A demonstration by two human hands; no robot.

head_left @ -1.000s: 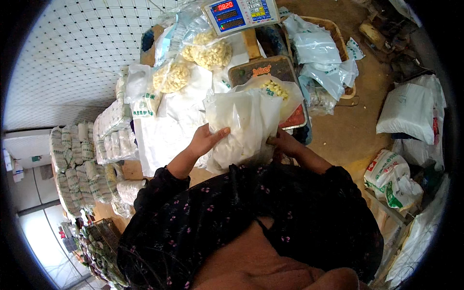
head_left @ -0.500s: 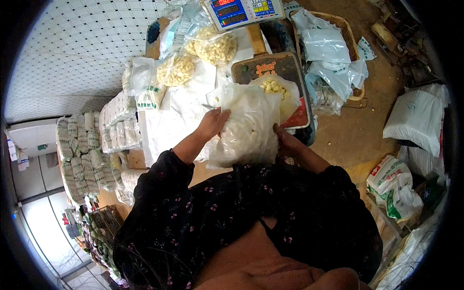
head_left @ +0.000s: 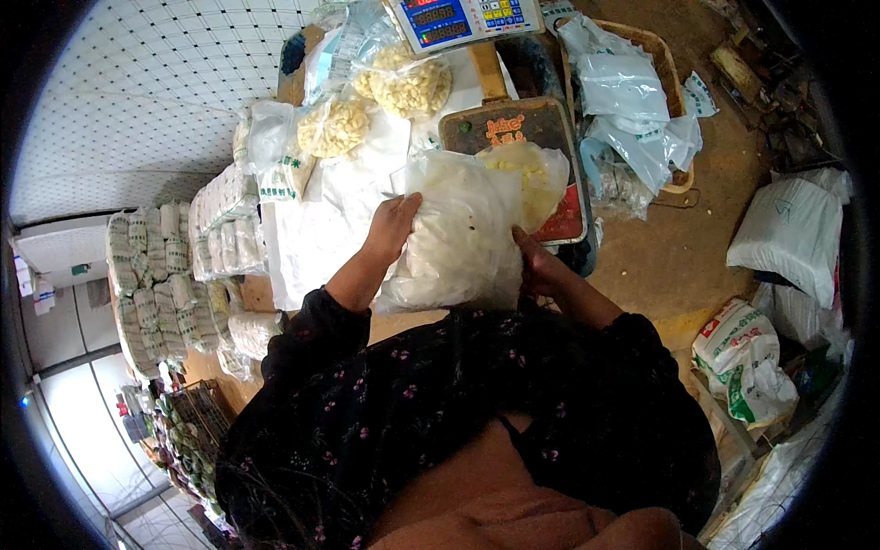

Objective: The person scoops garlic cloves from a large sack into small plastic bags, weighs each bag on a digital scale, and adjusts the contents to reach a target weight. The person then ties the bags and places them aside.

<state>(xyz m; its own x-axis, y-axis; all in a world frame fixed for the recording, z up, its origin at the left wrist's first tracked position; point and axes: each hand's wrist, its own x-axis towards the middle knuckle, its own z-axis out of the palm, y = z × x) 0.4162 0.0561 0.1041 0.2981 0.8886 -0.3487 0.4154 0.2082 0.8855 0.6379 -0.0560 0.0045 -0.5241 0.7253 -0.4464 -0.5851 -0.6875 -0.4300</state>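
A large translucent plastic bag (head_left: 463, 243) with whitish contents is in front of my body, below the scale. My left hand (head_left: 392, 227) grips its left edge, with the thumb along the upper side. At the right edge my right hand (head_left: 543, 266) has fingers closed on the plastic; part of this hand is in shadow. Just beyond the big bag, a smaller clear bag (head_left: 541, 179) of pale yellow pieces rests on the dark scale platform (head_left: 469, 136). The large bag overlaps the smaller bag's near left part.
The scale's display (head_left: 466, 20) stands at the far edge. Two filled bags, a round one (head_left: 332, 130) and a larger one (head_left: 412, 84), lie on white sheeting (head_left: 321, 243). A basket (head_left: 680, 101) of plastic packs is to the right. Stacked packages (head_left: 151, 284) fill the left.
The large bag and both hands have shifted slightly left. My left hand has moved a little up. Plastic now covers the yellow pieces in the smaller bag more. The scale's reading has changed.
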